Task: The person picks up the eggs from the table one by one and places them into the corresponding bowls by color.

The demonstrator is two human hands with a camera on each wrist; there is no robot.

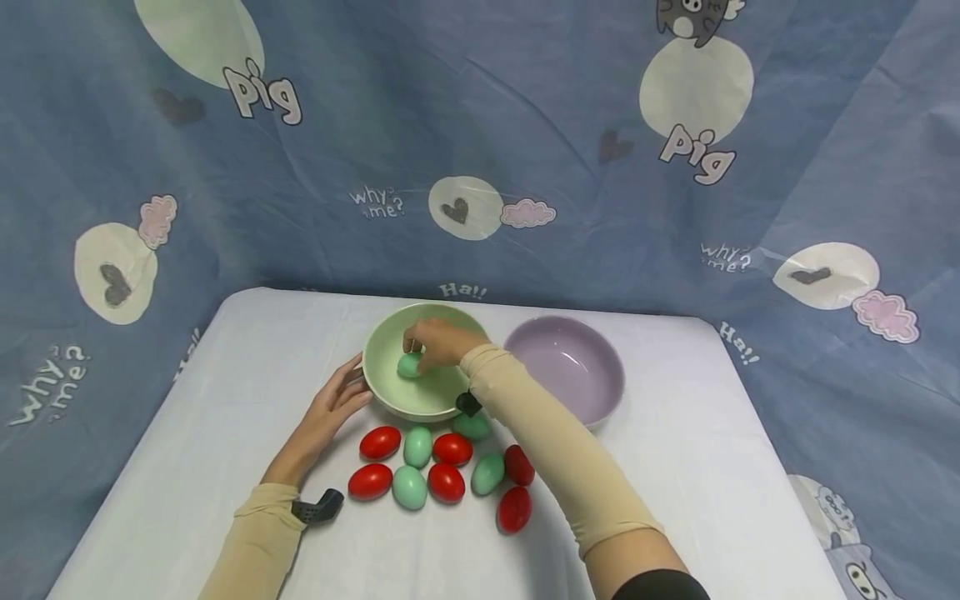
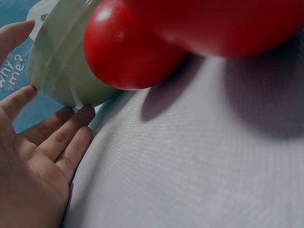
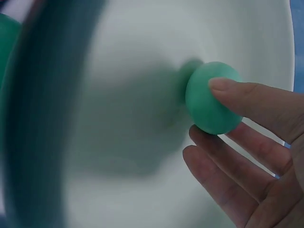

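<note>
Pinching a smooth, matte green egg (image 3: 213, 97) between the thumb and the fingers beneath it, the right hand (image 1: 444, 342) reaches into the pale green bowl (image 1: 384, 354) at the far middle of the table (image 1: 675, 467). That egg sits low inside the bowl, left of the hand; whether it touches the bottom I cannot tell. The bowl is round, with glossy curved walls and a thin rim.

The left hand (image 1: 328, 414) is at the near left of this bowl, its fingers spread and almost straight, the tips resting against the sleek outer wall and grasping nothing.

Just right of the bowl stands a purple bowl (image 1: 568, 367), also round and shiny, partly covered by the right arm's stretchy beige sleeve (image 1: 555, 442).

On the near side of the green bowl lie plump ovals in loose rows: six glossy red eggs (image 1: 371, 482), bright highlights on their skins, and four softer-looking mint eggs (image 1: 409, 487), one partly hidden by the right wrist. The white tabletop cover shows a fine woven grain up close. At the far side hangs a creased blue cloth (image 1: 480, 125) printed with pale ovals, grey hearts, pink clouds and lettering.
</note>
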